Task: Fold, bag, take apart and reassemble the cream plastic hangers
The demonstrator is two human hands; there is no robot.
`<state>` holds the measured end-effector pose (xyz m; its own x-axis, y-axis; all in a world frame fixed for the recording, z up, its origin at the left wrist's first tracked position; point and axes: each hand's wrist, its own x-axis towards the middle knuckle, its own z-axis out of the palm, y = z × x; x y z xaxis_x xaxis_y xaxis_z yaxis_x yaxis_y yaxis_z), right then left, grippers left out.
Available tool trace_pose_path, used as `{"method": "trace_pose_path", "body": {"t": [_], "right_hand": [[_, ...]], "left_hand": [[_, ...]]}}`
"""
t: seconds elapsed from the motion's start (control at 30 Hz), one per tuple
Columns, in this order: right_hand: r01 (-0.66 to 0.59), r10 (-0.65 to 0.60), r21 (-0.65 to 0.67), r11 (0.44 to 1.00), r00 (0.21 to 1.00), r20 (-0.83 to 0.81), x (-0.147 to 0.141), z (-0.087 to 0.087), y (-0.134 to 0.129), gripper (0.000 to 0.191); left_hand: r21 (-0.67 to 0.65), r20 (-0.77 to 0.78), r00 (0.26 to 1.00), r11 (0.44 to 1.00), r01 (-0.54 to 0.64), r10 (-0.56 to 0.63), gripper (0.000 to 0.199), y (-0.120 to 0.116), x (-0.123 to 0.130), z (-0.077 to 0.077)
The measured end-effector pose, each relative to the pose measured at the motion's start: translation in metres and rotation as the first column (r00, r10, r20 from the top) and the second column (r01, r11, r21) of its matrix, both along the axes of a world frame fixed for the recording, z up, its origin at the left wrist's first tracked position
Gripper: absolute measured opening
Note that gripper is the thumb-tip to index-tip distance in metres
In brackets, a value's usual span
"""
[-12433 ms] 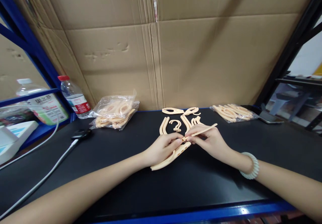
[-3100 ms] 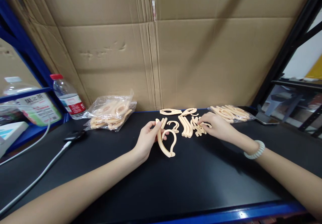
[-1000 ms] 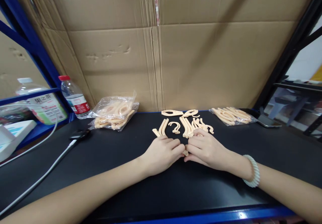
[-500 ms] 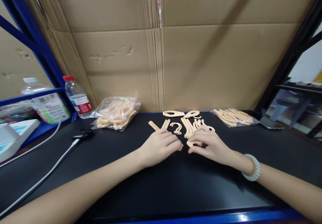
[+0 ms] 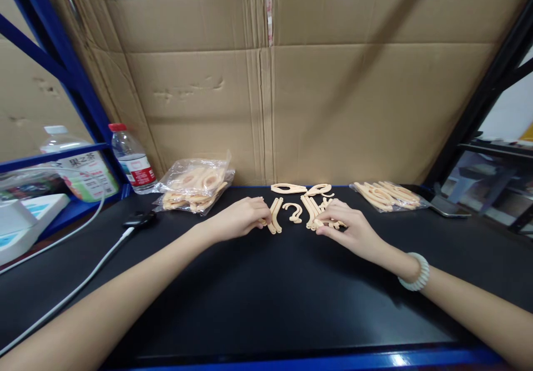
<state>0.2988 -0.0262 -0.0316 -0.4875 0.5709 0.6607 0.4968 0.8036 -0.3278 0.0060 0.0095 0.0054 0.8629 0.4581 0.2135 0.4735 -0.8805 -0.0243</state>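
Observation:
On the black table lie beige plastic parts of folding hangers. My left hand (image 5: pixel 249 216) has its fingers closed on a beige hanger arm, mostly hidden under the fingertips, beside a pair of slim hanger arms (image 5: pixel 275 216). My right hand (image 5: pixel 346 224) pinches a hanger hook (image 5: pixel 318 224), whose rounded end shows between thumb and fingers. A loose hook (image 5: pixel 295 213) lies between the hands. More arms (image 5: pixel 308 210) stand in a row just left of my right hand, which partly covers other small hooks. Behind them lies an assembled hanger (image 5: pixel 287 187).
Bagged beige parts (image 5: pixel 194 185) are stacked at the back left, with another bag (image 5: pixel 387 195) at the back right near a phone (image 5: pixel 448 207). A bottle (image 5: pixel 135 163), a black plug (image 5: pixel 139 221) with a white cable and a power strip (image 5: pixel 33 226) sit left. Cardboard (image 5: pixel 353 110) walls the back.
My left hand has moved left and away from me, from the middle to the left pair of arms. My right hand has shifted slightly away from me, still with the hook.

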Motion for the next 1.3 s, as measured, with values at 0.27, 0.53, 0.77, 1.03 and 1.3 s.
{"method": "trace_pose_path", "body": {"t": [0.27, 0.53, 0.77, 1.03, 1.3], "right_hand": [[0.034, -0.033, -0.005, 0.999, 0.998, 0.049, 0.001, 0.0, 0.002, 0.015], [0.058, -0.061, 0.056, 0.997, 0.997, 0.053, -0.007, -0.002, 0.016, 0.01], [0.045, -0.053, 0.05, 0.998, 0.98, 0.192, -0.033, 0.003, 0.035, 0.012], [-0.027, 0.045, -0.056, 0.998, 0.933, 0.356, -0.045, 0.002, 0.06, 0.011], [-0.006, 0.033, -0.109, 0.994, 0.967, 0.254, -0.025, 0.04, 0.021, 0.029]], "left_hand": [[-0.082, 0.051, 0.996, 0.994, -0.072, 0.076, 0.022, -0.011, 0.004, 0.003], [0.115, -0.037, 0.961, 0.956, -0.27, 0.275, 0.038, -0.026, 0.022, -0.016], [0.147, 0.036, 0.967, 0.956, -0.255, 0.252, 0.022, -0.019, 0.025, -0.031], [0.15, 0.102, 0.973, 0.964, -0.219, 0.206, 0.023, -0.011, 0.021, -0.034], [0.171, 0.073, 0.976, 0.962, -0.214, 0.204, 0.03, -0.015, 0.02, -0.03]]}}
